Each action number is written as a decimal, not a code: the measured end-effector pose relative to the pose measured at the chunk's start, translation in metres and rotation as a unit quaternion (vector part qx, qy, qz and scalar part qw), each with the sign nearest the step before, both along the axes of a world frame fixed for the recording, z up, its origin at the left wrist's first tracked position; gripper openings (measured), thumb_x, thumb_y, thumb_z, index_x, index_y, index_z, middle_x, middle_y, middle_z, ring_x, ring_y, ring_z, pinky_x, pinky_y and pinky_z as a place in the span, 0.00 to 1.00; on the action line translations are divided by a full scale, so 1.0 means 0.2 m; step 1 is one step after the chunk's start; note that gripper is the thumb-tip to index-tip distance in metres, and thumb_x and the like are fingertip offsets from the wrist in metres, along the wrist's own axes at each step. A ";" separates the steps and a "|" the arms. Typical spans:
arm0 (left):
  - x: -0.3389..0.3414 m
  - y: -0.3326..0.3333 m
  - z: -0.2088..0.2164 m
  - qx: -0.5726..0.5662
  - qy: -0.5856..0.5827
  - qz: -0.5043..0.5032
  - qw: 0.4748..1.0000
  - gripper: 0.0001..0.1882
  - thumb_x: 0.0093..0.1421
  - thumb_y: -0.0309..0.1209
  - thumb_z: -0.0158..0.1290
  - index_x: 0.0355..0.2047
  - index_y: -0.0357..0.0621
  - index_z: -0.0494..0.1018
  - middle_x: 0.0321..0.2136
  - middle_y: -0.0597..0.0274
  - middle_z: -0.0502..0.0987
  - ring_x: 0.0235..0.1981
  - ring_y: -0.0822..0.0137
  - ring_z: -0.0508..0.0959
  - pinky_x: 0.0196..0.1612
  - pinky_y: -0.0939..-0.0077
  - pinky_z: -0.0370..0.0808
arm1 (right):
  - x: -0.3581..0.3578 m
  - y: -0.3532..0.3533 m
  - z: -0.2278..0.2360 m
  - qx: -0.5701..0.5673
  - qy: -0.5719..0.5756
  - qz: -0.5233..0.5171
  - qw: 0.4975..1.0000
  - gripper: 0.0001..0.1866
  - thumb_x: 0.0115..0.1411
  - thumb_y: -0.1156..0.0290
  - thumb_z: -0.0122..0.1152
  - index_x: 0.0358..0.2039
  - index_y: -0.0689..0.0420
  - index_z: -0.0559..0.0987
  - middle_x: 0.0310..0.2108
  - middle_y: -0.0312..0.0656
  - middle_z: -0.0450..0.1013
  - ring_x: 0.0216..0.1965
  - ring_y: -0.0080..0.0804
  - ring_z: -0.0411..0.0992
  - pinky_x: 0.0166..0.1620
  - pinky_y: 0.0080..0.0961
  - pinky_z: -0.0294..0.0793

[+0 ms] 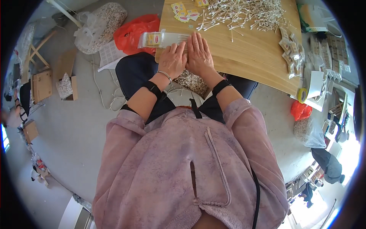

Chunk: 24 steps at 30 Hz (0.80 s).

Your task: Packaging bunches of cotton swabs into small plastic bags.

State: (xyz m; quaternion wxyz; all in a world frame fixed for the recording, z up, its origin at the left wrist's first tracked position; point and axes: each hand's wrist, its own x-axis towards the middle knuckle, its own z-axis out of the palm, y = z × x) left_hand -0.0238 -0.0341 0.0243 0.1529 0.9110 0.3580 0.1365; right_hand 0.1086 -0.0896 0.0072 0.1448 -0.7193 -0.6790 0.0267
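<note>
Both hands are side by side at the near edge of the wooden table (228,53). My left hand (173,61) has its fingers bent and closed over a small row of cotton swabs (183,38), whose ends show past the fingertips. My right hand (199,55) lies with fingers stretched out beside it, over the same row; what is under the palms is hidden. Left of the hands, a clear packet of cotton swabs with a yellow label (154,39) lies on a pale strip. Below the hands, between my knees, is a container of loose swabs (192,81).
A big heap of loose swabs (248,15) covers the table's far side, with yellow cards (183,13) to its left. Several filled packets (291,53) lie at the right edge near a yellow tape roll (302,95). A red bag (135,32) stands left of the table.
</note>
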 end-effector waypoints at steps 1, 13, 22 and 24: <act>0.00 0.00 0.00 0.000 0.000 0.000 1.000 0.26 0.57 0.33 0.48 0.56 0.44 0.59 0.37 0.52 0.69 0.37 0.53 0.70 0.43 0.62 0.69 | 0.00 0.00 0.00 0.002 -0.002 0.000 1.000 0.35 0.58 0.58 0.41 0.61 0.68 0.53 0.64 0.57 0.47 0.67 0.48 0.43 0.67 0.39 0.38; 0.03 0.02 0.01 -0.010 0.023 0.002 1.000 0.29 0.57 0.36 0.49 0.58 0.43 0.58 0.39 0.53 0.69 0.39 0.52 0.72 0.44 0.62 0.70 | 0.00 0.00 0.00 0.003 -0.011 -0.001 1.000 0.35 0.58 0.59 0.42 0.61 0.67 0.54 0.64 0.57 0.47 0.67 0.49 0.43 0.67 0.40 0.39; 0.04 0.03 0.01 -0.017 0.039 -0.001 0.999 0.27 0.56 0.36 0.49 0.56 0.42 0.59 0.39 0.51 0.70 0.39 0.51 0.72 0.44 0.62 0.71 | 0.00 0.00 0.00 -0.008 -0.021 -0.004 1.000 0.35 0.58 0.58 0.41 0.62 0.66 0.54 0.65 0.55 0.46 0.68 0.46 0.41 0.67 0.39 0.37; 0.04 0.04 0.01 -0.010 0.019 0.001 1.000 0.27 0.56 0.35 0.49 0.55 0.42 0.59 0.39 0.50 0.70 0.39 0.50 0.73 0.43 0.61 0.71 | 0.00 0.00 0.00 -0.010 -0.021 -0.004 1.000 0.35 0.58 0.58 0.41 0.62 0.66 0.54 0.65 0.55 0.46 0.68 0.46 0.41 0.67 0.39 0.36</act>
